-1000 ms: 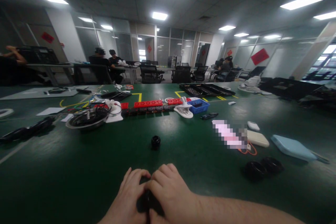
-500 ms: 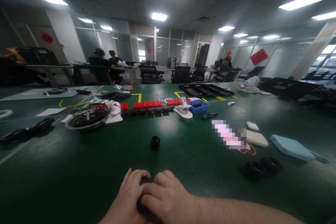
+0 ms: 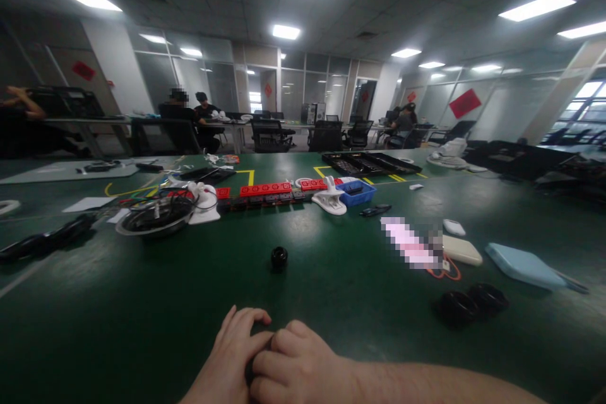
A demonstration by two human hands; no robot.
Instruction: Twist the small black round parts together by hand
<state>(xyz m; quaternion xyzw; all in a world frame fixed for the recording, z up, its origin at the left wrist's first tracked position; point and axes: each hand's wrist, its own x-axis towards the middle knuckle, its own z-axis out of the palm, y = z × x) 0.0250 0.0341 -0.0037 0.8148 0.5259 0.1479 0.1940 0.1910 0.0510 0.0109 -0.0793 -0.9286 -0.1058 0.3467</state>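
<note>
At the near edge of the view, my left hand (image 3: pixel 231 353) and my right hand (image 3: pixel 296 363) are pressed together around a small black object (image 3: pixel 249 368). Only slivers of it show between the fingers, so its shape is hidden. My left fingers bend over its far side, while my right fingers curl down on it from the right. Straight ahead of the hands stands a small black round piece (image 3: pixel 279 257) with a hollow in its top. Two larger black rounded pieces, a nearer one (image 3: pixel 458 308) and a farther one (image 3: pixel 488 297), sit side by side at the right.
The green table (image 3: pixel 199 290) carries a metal bowl (image 3: pixel 156 227) of cables, a red-and-black strip (image 3: pixel 267 190), a white clip stand (image 3: pixel 330 199), a blue basket (image 3: pixel 358 192) and a black tray (image 3: pixel 372 163). A light-blue case (image 3: pixel 523 264) lies right. People sit at desks behind.
My right hand has shifted slightly down and left, its fingers curling further over the black object. My left hand stays nearly in place. The pieces on the table have not moved.
</note>
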